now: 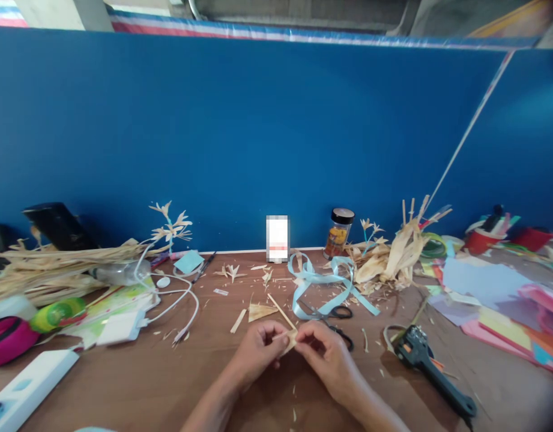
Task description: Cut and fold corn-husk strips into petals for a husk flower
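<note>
Low over the brown table, my left hand (263, 349) and my right hand (322, 353) meet, both with fingers pinched on one small piece of dried corn husk (290, 342). A thin pale strip (281, 310) slants up and left from beside it; whether it is joined to the piece I cannot tell. Just beyond my hands lie a flat triangular husk piece (260, 311) and a short husk strip (238, 321). Close to my right hand are black-handled scissors (341, 312), partly under a loose light-blue ribbon (325, 275).
A hot glue gun (432, 366) rests at the right, near coloured paper sheets (483, 279). Corn husks (388, 261) are bundled behind. A lidded jar (338, 234) stands by the blue partition (267, 132). White cables (186, 294), a power strip (35, 387) and husk flowers (170, 228) are leftward.
</note>
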Tool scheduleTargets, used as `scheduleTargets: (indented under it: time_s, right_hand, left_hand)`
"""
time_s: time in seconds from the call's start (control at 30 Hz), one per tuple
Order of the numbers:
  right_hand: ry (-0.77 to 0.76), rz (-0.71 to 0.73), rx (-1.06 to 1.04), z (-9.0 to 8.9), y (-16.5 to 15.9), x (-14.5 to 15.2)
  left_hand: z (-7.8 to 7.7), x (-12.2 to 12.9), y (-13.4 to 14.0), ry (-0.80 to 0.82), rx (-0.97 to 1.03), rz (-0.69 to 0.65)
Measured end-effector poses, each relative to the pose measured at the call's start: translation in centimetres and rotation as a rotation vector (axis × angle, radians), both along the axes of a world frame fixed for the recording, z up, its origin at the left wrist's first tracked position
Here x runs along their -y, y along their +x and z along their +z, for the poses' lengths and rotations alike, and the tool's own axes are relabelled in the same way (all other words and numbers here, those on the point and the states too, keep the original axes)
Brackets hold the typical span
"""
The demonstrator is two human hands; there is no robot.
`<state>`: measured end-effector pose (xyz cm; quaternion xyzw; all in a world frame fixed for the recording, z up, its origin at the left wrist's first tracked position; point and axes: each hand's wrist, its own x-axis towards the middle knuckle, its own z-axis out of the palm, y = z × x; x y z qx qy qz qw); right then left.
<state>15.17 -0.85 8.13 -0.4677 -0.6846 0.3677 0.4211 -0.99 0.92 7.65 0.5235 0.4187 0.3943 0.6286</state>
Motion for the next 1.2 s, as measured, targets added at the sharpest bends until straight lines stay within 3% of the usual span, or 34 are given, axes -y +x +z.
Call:
scheduleTargets:
  time_s: [0.13, 0.2, 0.4, 0.57, 0.93, 1.2]
  right_hand:
    - [0.013, -0.173, -0.014, -0.6, 0.3, -0.4]
    - [0.011, -0.217, -0.024, -0.7, 0.4, -0.5]
    - [-0.043, -0.181, -0.070, -0.9, 0.3, -0.3]
    - [-0.148, -0.129, -0.214, -1.0, 0.2, -0.5]
    - [-0.365, -0.157, -0.507, -1.9, -0.4, -0.8]
    - [-0.453, -0.180, -0.604, -1.3, -0.5, -0.8]
  left_hand:
    - [-0.2, -0.2, -0.1, 0.001, 0.065, 0.139]
    - [-0.4, -0.2, -0.1, 0.029, 0.075, 0.144]
    - [-1.0, -0.3, 0.3, 0.081, 0.005, 0.163]
    - [-0.6, -0.3, 0.4, 0.081, -0.002, 0.132]
    - [-0.8, -0.1, 0.5, -0.277, 0.172, 0.214]
    - [-1.1, 0.0, 0.5, -0.303, 0.155, 0.221]
